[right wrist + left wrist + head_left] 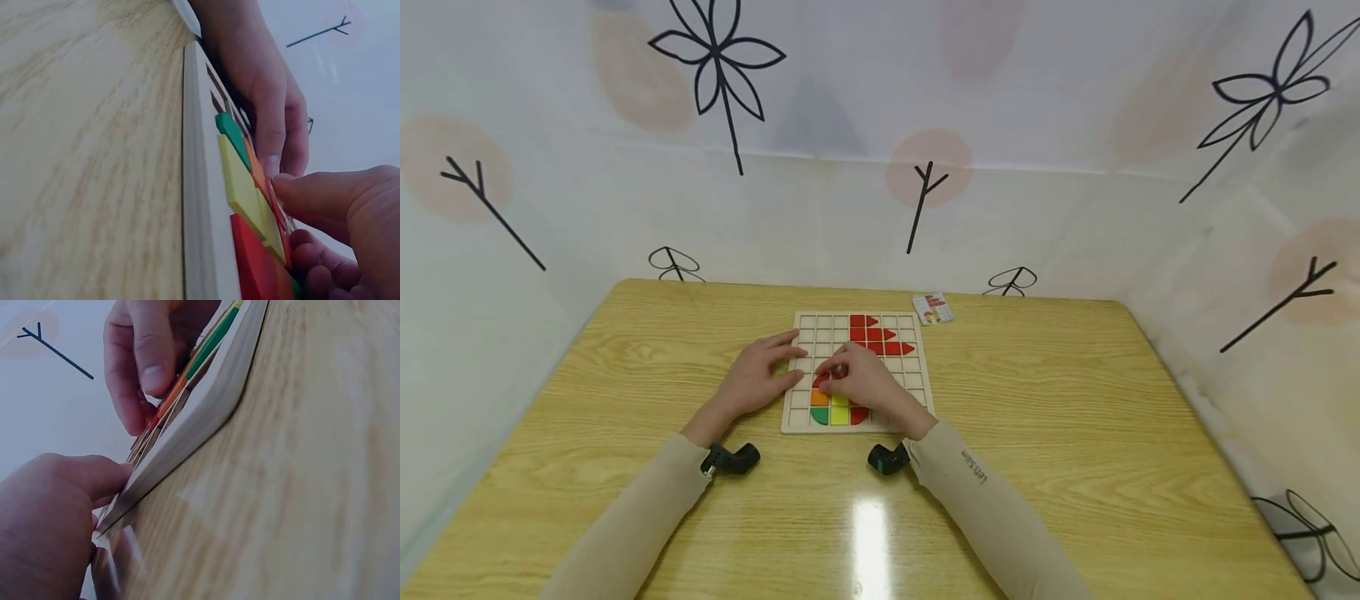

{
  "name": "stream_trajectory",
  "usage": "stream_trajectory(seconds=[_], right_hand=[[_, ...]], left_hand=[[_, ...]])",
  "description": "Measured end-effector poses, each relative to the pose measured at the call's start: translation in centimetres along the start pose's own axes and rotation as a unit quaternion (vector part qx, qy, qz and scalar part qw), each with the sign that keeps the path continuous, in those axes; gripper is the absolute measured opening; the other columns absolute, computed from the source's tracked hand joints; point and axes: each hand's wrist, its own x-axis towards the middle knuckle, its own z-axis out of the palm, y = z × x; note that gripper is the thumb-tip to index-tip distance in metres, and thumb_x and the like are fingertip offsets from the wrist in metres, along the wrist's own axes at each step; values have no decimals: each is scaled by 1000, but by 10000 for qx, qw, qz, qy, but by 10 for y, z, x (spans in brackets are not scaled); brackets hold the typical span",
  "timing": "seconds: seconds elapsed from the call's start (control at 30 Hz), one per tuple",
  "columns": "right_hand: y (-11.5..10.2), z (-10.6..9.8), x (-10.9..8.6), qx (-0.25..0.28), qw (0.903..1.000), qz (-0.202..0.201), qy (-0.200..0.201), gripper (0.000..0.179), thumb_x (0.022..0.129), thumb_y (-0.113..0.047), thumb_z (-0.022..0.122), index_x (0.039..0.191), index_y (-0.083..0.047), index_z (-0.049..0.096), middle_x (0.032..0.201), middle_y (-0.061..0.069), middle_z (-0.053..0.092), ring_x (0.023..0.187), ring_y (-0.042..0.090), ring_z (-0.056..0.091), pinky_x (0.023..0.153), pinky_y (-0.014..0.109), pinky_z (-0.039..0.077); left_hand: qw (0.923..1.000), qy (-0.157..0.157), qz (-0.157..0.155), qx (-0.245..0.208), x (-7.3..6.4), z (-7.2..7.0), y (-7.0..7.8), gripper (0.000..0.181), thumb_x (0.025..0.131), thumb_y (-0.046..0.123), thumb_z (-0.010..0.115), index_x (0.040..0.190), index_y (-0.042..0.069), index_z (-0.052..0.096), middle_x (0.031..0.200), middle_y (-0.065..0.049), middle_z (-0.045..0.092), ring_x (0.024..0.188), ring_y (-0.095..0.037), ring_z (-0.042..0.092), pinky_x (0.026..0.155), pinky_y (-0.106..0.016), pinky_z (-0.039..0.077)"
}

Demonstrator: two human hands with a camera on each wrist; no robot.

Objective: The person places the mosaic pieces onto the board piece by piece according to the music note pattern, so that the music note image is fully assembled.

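A wooden grid board [801, 419] lies on the table with coloured pieces in its cells. My left hand [752, 377] rests along the board's left edge, fingers spread and touching the rim. Over the lower middle, my right hand [868, 382] pinches a curved red piece [820, 380] between thumb and forefinger, at the board's surface. Below that piece sit an orange square [820, 397] and a green rounded piece [820, 416]. Yellow pieces [240, 190] and a red rounded piece [859, 415] lie alongside. Several red squares [859, 335] and triangles form rows higher up. My right hand hides some cells.
A small printed card [932, 308] with a coloured pattern lies past the board's upper right corner. The wooden table [1045, 400] stretches around the board. Patterned white cloth [850, 217] hangs behind and at the sides.
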Motion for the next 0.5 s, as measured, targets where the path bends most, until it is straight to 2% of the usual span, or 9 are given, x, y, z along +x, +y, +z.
stream_trajectory(seconds=[0.13,0.37,0.5], right_hand=[[2,-3,1,244,9995,-146,101,18,93,-21,72,110,-17,77,97,-5,60,81,14,56,69,27,47],[4,-12,-2,659,9972,-57,345,19,95,-13,68,113,-12,75,115,-1,66,94,15,63,82,32,53],[9,-18,-5,774,9957,-88,508,21,95,-14,68,115,-10,74,116,-1,67,97,16,63,82,33,53]], left_hand=[[9998,-77,-37,-161,1,-3,0,36,95,27,68,126,9,69,152,-11,45,137,-38,41,111,-58,31],[9949,-212,-466,-873,4,-7,-2,37,97,23,65,131,8,65,153,-11,43,141,-36,35,114,-56,26],[9898,-237,-672,-1234,4,-12,-1,36,99,23,64,132,9,65,147,-11,51,138,-36,41,113,-56,29]])
